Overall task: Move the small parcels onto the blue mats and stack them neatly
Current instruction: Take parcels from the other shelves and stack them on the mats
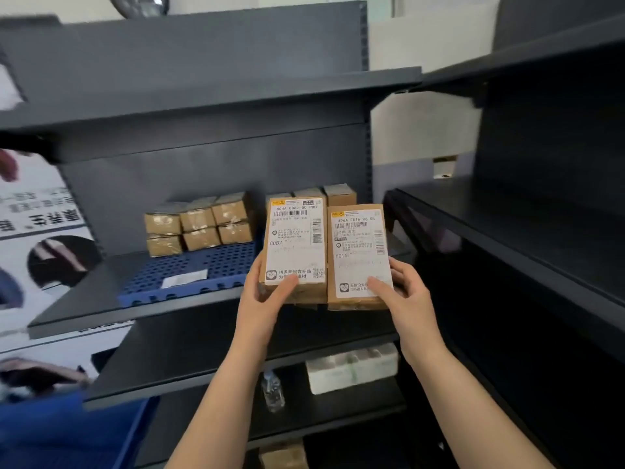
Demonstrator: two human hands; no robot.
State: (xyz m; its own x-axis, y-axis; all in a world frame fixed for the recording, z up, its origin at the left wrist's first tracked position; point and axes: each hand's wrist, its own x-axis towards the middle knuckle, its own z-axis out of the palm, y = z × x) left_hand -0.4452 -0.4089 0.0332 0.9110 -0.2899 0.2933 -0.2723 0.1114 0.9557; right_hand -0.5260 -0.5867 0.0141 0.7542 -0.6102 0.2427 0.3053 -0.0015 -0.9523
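Two parcels (296,243) (358,255) held side by side at the shelf's (77,316) near edge, right of the mat (203,265). Left hand (267,292) and right hand (402,296) each pinch one — thumb on label. To be set flush against the stack (199,223), edges aligned.

We see two bare forearms reaching up from the bottom edge, with no sleeve, watch, band or glove on either. Our left hand (267,292) and right hand (402,296) wear no rings that we can make out. The nails look short and unpainted.
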